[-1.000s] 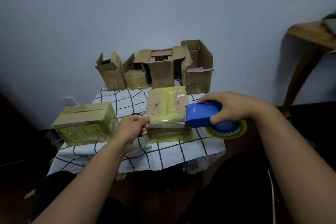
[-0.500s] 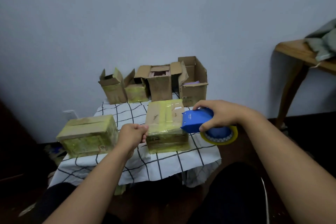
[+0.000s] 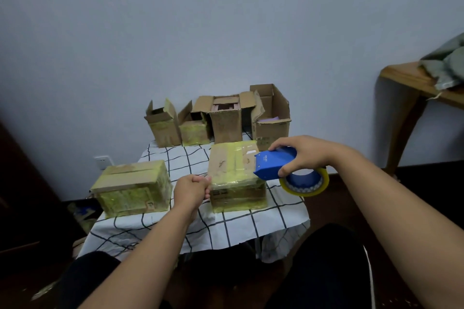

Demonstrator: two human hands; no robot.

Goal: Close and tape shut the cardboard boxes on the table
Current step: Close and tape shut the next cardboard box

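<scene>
Both hands [image 3: 192, 189] at taped box [image 3: 236, 175]

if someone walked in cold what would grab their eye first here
Probably the bright blue tape dispenser with its yellow roll, gripped by the right hand at the right edge of the yellow-taped cardboard box mid-table. The left hand pinches at that box's left edge. Behind, four open cardboard boxes line the wall.

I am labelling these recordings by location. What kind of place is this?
Probably a room in a home used for packing. A small table with a checked cloth stands against a plain wall with a wall socket, beside a wooden side table. Cardboard boxes wait on it.
</scene>
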